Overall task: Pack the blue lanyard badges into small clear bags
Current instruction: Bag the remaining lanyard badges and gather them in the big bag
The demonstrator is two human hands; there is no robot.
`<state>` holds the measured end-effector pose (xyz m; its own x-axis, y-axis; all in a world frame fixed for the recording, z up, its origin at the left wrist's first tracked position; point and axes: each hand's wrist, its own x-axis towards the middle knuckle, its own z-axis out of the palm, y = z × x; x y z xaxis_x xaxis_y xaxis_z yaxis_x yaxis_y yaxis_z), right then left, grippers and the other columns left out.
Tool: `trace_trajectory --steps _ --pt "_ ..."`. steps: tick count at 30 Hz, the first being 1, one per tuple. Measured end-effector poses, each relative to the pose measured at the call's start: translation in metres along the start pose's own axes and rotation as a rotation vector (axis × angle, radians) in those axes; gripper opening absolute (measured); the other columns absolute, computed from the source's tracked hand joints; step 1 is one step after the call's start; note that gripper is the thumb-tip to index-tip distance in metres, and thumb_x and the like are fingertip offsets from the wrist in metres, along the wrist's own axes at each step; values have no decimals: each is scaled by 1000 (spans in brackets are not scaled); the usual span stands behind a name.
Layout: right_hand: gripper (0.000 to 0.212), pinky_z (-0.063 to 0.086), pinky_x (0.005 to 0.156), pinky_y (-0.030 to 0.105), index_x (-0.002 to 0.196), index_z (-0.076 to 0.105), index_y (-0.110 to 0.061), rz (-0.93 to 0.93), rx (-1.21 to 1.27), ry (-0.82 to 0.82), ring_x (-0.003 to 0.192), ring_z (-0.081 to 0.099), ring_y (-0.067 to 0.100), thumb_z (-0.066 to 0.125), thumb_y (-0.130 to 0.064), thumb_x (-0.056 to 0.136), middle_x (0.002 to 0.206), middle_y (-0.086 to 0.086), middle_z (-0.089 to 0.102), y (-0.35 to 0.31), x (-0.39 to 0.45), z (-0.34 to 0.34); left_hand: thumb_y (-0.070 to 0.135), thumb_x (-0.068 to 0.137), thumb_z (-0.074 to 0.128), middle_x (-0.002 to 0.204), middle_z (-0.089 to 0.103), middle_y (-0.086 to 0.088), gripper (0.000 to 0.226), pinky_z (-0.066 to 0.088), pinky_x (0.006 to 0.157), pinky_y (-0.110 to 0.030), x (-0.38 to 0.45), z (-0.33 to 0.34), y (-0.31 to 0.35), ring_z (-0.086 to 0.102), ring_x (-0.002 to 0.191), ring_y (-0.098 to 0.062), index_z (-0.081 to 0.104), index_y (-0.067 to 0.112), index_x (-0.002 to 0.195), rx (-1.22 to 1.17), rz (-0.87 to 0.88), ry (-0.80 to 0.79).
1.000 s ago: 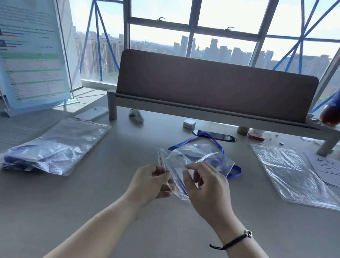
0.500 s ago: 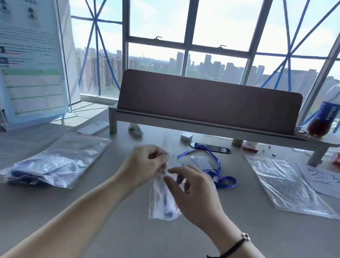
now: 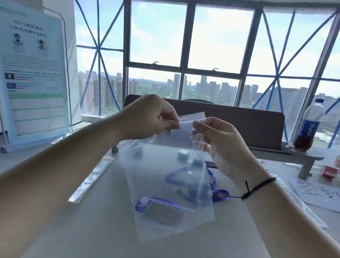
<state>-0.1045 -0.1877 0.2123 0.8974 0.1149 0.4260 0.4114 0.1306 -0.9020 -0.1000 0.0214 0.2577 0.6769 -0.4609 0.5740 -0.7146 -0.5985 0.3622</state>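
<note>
Windows (image 3: 157, 33) fill the background above a grey table (image 3: 97, 234). One sign (image 3: 28, 74) stands far left. Mid-frame, left hand (image 3: 152, 115) and right hand (image 3: 220, 140) each pinch the top of one bag (image 3: 170, 225) holding one badge (image 3: 162, 214); a second lanyard (image 3: 218, 193) lies behind. One bottle (image 3: 309, 126) stands right.

hands (image 3: 187, 130) pinching clear bag (image 3: 173, 189), badge (image 3: 162, 214) inside
</note>
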Motion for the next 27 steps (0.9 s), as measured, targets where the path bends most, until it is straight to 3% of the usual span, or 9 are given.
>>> trace_trajectory --steps 6,10,12,14,16,19,21,23,27 --pt "15 53 66 29 77 70 -11 24 5 -54 58 60 16 78 -21 73 74 6 68 -10 -10 4 25 89 73 75 77 2 16 58 63 -25 -3 0 6 71 61 -17 78 10 87 -182 -44 -39" --pt "13 51 60 26 74 67 -10 -40 14 55 53 57 14 78 -18 76 69 5 66 -10 -10 -1 37 86 74 77 77 -6 27 61 59 -35 -14 6 -7 73 65 -22 76 10 88 -174 -140 -95" --pt "13 51 59 27 74 67 -11 -46 15 101 54 57 15 77 -18 80 69 4 66 -9 -9 -10 35 87 75 81 77 -7 22 58 50 -31 -21 7 -16 72 65 -17 77 13 89 -153 -194 -111" --pt "14 51 58 27 75 67 -11 -38 3 135 55 57 16 76 -18 83 69 4 67 -7 -9 -17 25 90 74 82 77 -11 15 48 40 -20 -26 7 -24 68 63 -18 78 11 91 -210 -253 -67" --pt "14 51 58 26 75 67 -12 -20 11 169 55 56 15 76 -17 84 69 4 67 -4 -8 -21 20 92 71 80 77 -10 14 47 40 -18 -28 7 -30 72 67 -24 78 9 94 -276 -302 -25" --pt "15 52 57 24 73 67 -14 12 37 219 55 57 14 77 -18 84 70 3 67 2 -6 -24 20 94 67 80 78 -10 16 62 56 -35 -25 9 -34 76 74 -28 76 7 93 -315 -296 41" --pt "17 51 57 25 71 67 -15 28 75 249 55 58 13 77 -19 84 70 3 67 8 -5 -25 20 95 65 79 77 -14 23 64 65 -41 -22 13 -34 76 72 -29 71 -1 93 -453 -337 123" --pt "18 51 57 25 71 66 -15 38 94 256 54 58 13 76 -19 86 70 3 67 14 -5 -24 23 97 63 78 75 -19 31 62 57 -37 -19 17 -32 76 66 -29 63 -8 95 -604 -405 211" --pt "16 52 56 25 74 66 -13 34 107 251 54 61 13 74 -17 87 70 4 68 22 -5 -21 31 94 66 72 75 -14 36 59 47 -31 -17 26 -34 75 63 -24 62 -4 94 -727 -504 351"
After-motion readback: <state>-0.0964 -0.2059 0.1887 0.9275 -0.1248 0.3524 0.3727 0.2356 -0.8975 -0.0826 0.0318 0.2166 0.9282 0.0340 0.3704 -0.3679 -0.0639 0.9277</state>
